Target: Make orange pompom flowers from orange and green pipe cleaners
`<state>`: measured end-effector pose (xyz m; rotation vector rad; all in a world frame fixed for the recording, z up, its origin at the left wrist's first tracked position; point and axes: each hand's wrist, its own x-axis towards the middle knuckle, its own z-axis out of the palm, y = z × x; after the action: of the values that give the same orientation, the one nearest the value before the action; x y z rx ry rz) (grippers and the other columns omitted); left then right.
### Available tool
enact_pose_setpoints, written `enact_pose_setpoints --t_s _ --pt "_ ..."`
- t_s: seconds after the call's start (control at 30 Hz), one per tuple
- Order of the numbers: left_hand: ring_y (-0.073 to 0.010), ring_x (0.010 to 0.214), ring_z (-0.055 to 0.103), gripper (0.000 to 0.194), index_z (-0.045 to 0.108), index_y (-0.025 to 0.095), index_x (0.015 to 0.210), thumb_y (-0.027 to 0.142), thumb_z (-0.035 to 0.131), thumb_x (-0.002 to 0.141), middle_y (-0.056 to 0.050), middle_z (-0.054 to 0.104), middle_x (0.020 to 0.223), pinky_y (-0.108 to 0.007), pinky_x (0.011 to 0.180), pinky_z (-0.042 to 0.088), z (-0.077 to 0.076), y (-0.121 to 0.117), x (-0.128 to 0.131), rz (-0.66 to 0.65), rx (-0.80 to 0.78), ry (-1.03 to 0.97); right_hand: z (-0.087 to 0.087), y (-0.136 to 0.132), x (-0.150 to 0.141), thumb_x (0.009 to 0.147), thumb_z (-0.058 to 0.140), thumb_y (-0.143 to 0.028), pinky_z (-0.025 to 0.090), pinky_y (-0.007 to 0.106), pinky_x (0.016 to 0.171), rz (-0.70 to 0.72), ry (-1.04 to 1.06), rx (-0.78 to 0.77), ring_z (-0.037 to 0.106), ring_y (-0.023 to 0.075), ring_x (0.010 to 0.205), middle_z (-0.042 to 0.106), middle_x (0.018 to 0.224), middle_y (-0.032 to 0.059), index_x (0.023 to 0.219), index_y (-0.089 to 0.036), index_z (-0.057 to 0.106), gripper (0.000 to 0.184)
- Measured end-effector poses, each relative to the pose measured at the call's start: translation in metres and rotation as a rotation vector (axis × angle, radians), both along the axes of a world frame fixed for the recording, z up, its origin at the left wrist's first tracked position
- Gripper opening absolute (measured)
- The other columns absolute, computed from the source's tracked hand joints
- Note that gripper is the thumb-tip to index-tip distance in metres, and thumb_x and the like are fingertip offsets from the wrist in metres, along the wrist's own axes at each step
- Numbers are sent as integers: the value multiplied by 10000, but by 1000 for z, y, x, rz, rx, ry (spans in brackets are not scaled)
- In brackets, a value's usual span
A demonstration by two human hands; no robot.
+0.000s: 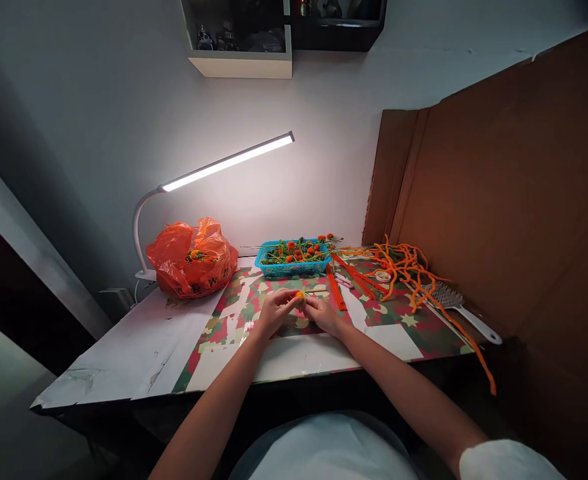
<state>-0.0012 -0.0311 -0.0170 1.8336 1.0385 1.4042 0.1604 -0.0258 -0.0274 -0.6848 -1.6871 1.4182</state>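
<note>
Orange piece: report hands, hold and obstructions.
Left hand and right hand pinching orange piece. Piece over table. Nothing seen blocking hands; blue basket beyond.

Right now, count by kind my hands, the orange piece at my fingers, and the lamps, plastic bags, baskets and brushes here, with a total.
Hands: 2, left hand and right hand
Orange piece: 1
Lamp: 1
Plastic bag: 1
Basket: 1
Brush: 1
Total: 7
</note>
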Motion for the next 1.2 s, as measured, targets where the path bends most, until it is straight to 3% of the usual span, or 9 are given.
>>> enact_pose_setpoints --t_s 0.27,0.47,0.67,0.77,0.87,0.97,1.07,1.13,1.2 --pt "-173 724 630 466 694 159 1028 525 544 783 -65 710 864 -286 672 519 -6 6 -1 -64 -145 -12 3 -1 0 698 590 -495 211 228 491 -4 34 -49 296 69 505 317 550 -70 615 -189 421 360" --pt "-189 773 637 393 696 186 1007 487 588 778 -70 709 918 -310 712 520 -6 5 -2 -66 -130 -43 -1 3 -2 658 618 -476 209 225 468 -10 68 -99 283 64 469 334 521 -75 651 -188 487 316" --pt "-207 808 654 381 675 188 1033 431 664 740 -90 705 938 -325 732 527 -7 -5 2 -203 -149 -51 -6 4 1 661 574 -371 184 223 436 -174 -8 -33 272 66 434 339 450 -66 534 -185 481 244" --pt "-206 815 653 377 665 185 1024 426 668 734 -91 702 938 -330 747 524 -4 -4 0 -198 -145 -68 -3 1 4 686 578 -385 212 224 434 -128 9 -64 306 67 418 403 462 -58 599 -177 524 232" --pt "-200 801 645 387 641 174 1034 430 634 744 -91 688 943 -348 766 513 9 7 -28 86 -66 -178 2 -1 7 737 567 -463 279 227 462 -68 77 -81 416 85 460 550 596 -18 905 -159 594 348" --pt "-201 857 619 358 578 163 1104 361 501 815 -106 640 1012 -363 794 497 36 17 -89 735 97 -320 5 -2 9 763 542 -518 257 219 435 -108 100 -100 457 99 495 592 682 12 1060 -149 561 475" --pt "-241 1028 551 319 579 152 1087 265 488 802 -134 564 1141 -393 918 433 67 19 -157 1225 270 -89 8 -4 9 750 566 -502 204 218 402 -142 86 -136 429 94 487 588 710 16 1041 -157 571 452" --pt "-254 1039 536 296 600 145 1036 222 517 762 -136 541 1119 -376 920 428 83 21 -189 1237 314 181 8 -5 7 736 581 -484 203 219 402 -142 87 -137 422 92 491 579 702 16 993 -158 590 415" --pt "-253 998 547 242 613 156 962 199 530 738 -115 551 1031 -364 916 426 93 29 -207 1121 309 430 8 -5 6 729 586 -473 200 216 403 -142 89 -124 423 92 498 572 687 16 949 -155 604 387"
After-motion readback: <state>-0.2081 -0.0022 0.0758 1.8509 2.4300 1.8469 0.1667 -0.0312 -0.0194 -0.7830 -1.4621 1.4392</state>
